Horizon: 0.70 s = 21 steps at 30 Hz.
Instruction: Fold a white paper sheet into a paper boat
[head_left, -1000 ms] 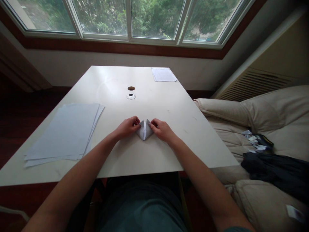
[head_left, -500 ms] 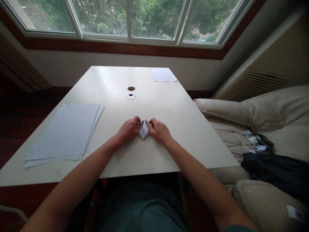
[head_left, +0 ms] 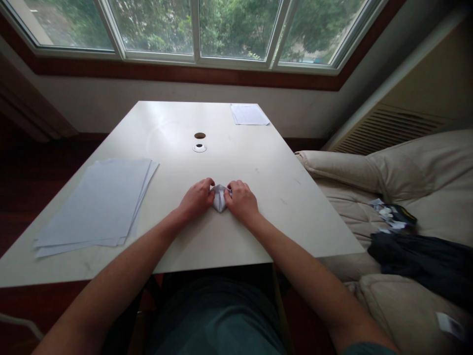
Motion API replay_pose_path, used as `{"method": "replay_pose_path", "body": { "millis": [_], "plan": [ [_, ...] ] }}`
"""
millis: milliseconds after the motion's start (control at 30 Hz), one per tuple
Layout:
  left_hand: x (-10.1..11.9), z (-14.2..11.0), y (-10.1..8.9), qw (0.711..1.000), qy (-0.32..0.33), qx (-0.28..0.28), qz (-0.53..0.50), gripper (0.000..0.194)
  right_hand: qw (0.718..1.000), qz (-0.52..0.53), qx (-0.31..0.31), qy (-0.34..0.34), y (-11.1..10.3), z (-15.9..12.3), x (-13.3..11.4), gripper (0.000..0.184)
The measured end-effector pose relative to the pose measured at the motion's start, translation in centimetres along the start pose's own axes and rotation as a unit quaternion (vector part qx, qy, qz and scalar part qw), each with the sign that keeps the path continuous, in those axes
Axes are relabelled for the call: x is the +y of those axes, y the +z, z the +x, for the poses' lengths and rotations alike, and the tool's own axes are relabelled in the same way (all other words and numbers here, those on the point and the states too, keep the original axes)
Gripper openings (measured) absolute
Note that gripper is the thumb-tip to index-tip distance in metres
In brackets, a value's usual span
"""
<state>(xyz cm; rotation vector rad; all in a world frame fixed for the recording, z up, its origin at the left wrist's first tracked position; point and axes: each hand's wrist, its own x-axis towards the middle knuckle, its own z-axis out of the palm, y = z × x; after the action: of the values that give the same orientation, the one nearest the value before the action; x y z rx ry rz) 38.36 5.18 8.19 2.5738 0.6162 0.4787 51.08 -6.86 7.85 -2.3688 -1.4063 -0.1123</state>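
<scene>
A small folded piece of white paper (head_left: 220,198) lies on the white table (head_left: 236,162), pointed toward me. My left hand (head_left: 197,199) grips its left side with curled fingers. My right hand (head_left: 241,201) grips its right side the same way. The two hands almost touch and cover most of the paper; only a narrow strip shows between them.
A stack of white sheets (head_left: 99,202) lies on the table's left part. Another sheet (head_left: 249,114) lies at the far edge. A cable hole (head_left: 200,135) and its round cap (head_left: 199,147) sit mid-table. To the right, a beige couch (head_left: 402,187) holds dark cloth (head_left: 421,261) and paper scraps (head_left: 388,214).
Both hands have moved toward each other, pushing the paper's two sides inward. The visible paper between them has shrunk from a wide triangle to a narrow strip.
</scene>
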Motion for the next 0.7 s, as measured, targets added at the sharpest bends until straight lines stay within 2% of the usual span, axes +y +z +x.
{"method": "replay_pose_path", "body": {
  "millis": [533,700],
  "plan": [
    [0.60,0.01,0.10,0.997,-0.042,0.002,0.060,0.019,0.999,-0.033,-0.002,0.022,-0.26,-0.13,-0.71,0.019],
    [0.69,-0.10,0.19,0.997,-0.043,0.013,0.060,0.021,0.999,-0.018,0.033,0.016,-0.41,0.04,-0.67,0.022]
  ]
}}
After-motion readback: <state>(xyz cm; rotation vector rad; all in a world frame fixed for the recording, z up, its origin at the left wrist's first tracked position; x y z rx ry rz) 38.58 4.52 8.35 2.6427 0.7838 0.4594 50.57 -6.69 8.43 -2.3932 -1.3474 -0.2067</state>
